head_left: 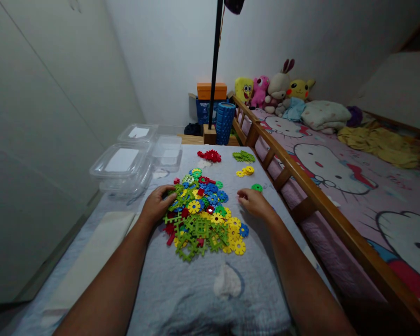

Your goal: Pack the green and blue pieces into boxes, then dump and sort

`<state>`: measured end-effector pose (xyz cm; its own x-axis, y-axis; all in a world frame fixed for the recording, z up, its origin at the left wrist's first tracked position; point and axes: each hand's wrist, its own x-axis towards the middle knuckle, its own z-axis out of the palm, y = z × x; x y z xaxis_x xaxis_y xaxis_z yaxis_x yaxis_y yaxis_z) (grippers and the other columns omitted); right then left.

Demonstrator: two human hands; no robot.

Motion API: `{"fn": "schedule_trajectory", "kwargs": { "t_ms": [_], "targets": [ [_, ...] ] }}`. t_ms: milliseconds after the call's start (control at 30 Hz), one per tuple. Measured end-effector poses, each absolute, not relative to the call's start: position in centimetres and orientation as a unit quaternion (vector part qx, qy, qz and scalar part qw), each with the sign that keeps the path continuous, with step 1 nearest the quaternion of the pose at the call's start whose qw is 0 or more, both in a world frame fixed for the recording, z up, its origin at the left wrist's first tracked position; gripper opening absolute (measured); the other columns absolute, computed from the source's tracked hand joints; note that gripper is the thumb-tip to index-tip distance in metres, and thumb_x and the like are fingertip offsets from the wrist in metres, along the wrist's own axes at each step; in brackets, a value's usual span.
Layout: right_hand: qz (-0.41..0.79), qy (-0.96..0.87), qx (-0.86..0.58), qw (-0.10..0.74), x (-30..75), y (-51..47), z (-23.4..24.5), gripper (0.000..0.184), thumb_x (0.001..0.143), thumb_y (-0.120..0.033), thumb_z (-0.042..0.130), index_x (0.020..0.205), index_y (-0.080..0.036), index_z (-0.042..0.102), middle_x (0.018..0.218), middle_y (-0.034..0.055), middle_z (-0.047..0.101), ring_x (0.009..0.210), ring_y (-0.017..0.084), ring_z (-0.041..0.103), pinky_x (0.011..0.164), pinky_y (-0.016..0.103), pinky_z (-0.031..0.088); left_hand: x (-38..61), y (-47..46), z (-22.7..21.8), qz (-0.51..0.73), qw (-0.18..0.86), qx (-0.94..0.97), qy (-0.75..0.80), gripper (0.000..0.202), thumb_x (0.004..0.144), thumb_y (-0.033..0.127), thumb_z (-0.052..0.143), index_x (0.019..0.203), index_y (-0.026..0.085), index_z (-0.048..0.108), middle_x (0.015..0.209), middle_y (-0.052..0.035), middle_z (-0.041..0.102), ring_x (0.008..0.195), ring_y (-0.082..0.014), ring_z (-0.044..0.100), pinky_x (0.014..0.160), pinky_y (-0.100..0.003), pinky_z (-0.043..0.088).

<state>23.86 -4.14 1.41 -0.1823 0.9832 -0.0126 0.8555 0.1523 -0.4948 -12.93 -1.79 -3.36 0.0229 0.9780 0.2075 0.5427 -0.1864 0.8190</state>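
Note:
A heap of plastic interlocking toy pieces (203,214), green, yellow, blue and red, lies on a light grey quilted cloth (203,280). My left hand (158,204) rests on the heap's left edge with its fingers curled into the pieces. To the right of the heap, my right hand (254,201) lies on the cloth with fingers bent, close to a single green round piece (256,187). Whether it pinches anything is unclear. Farther back lie small sorted groups: red pieces (210,155), green pieces (243,157) and yellow pieces (245,171).
Clear plastic containers (124,168) with lids stand at the back left. A black pole (215,65) rises from a wooden block beside a blue roller (225,122). A wooden bed rail (301,177) runs along the right, with plush toys (276,91) on the bed.

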Motion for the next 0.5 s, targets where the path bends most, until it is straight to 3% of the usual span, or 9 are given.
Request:
{"fn": "schedule_trajectory", "kwargs": {
  "t_ms": [233, 500],
  "targets": [
    [0.235, -0.774, -0.554, 0.196, 21.6, -6.0, 0.5, 0.010, 0.077, -0.015, 0.066, 0.088, -0.017, 0.067, 0.082, 0.0013, 0.062, 0.079, 0.016, 0.055, 0.074, 0.027, 0.041, -12.7, -2.0, -3.1, 0.406, 0.275, 0.656, 0.574, 0.042, 0.076, 0.053, 0.062, 0.100, 0.019, 0.070, 0.113, -0.0096, 0.071, 0.106, -0.0276, 0.064, 0.102, -0.043, 0.046],
    [0.305, -0.753, -0.548, 0.197, 20.8, -6.2, 0.4, 0.024, 0.068, -0.018, 0.075, 0.082, -0.019, 0.056, 0.076, -0.0046, 0.053, 0.072, 0.013, 0.049, 0.065, 0.024, 0.034, -12.7, -1.9, -3.0, 0.396, 0.275, 0.656, 0.581, 0.042, 0.076, 0.053, 0.062, 0.100, 0.019, 0.069, 0.114, -0.0100, 0.070, 0.106, -0.0280, 0.064, 0.103, -0.044, 0.046]
  ]
}}
